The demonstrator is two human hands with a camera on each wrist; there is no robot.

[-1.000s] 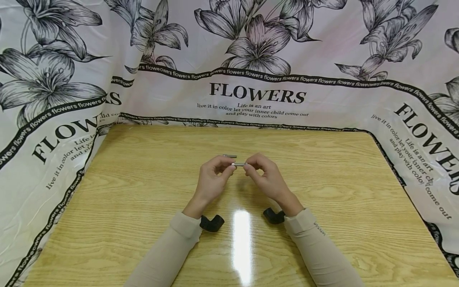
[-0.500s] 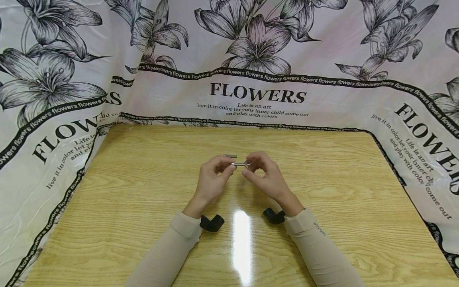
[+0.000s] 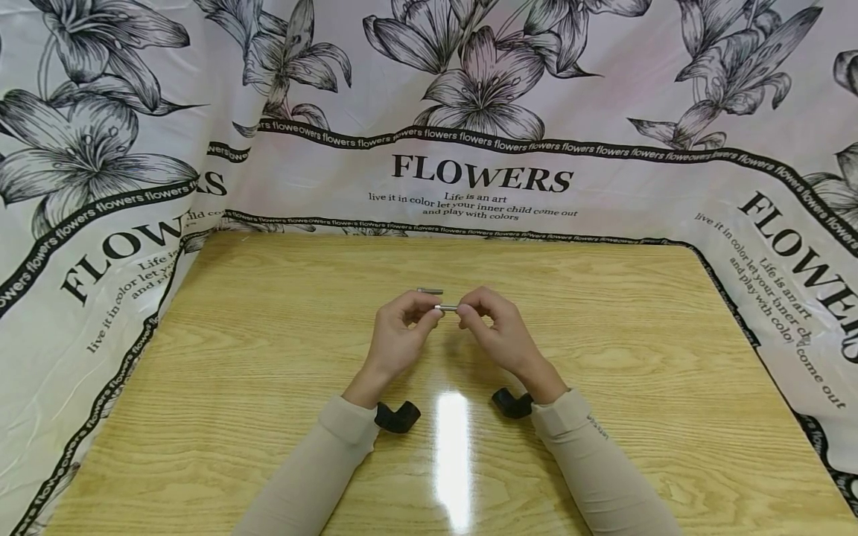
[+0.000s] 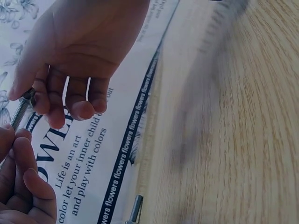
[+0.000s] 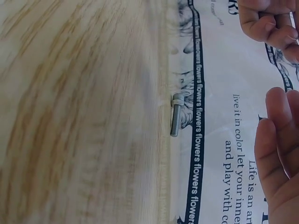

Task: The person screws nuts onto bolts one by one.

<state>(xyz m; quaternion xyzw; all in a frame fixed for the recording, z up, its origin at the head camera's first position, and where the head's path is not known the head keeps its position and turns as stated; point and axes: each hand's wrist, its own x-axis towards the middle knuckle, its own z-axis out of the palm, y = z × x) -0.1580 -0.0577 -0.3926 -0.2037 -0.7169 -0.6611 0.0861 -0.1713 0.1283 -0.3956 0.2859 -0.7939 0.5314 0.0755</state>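
Above the table, my left hand (image 3: 395, 339) pinches the head end of a silver bolt (image 3: 447, 307) between thumb and index finger. In the left wrist view the bolt's threaded shank (image 4: 19, 114) runs from its dark head to the other hand. My right hand (image 3: 503, 335) pinches the far end of the shank, its thumb and fingertips covering that tip and whatever sits on it. Just beyond the left fingertips, a second bolt (image 3: 431, 291) lies flat on the table, its head toward the left. This bolt (image 5: 175, 116) also shows in the right wrist view.
One black elbow-shaped piece (image 3: 398, 418) lies beside the left cuff, another black elbow-shaped piece (image 3: 512, 403) beside the right cuff. A white cloth (image 3: 482, 182) printed with flowers and lettering borders the wooden table (image 3: 268, 320) at the back and sides.
Half a second ago the right fingers were spread, showing a small nut-like ring at the bolt's end. They have closed over it again. The left hand has stayed almost still.
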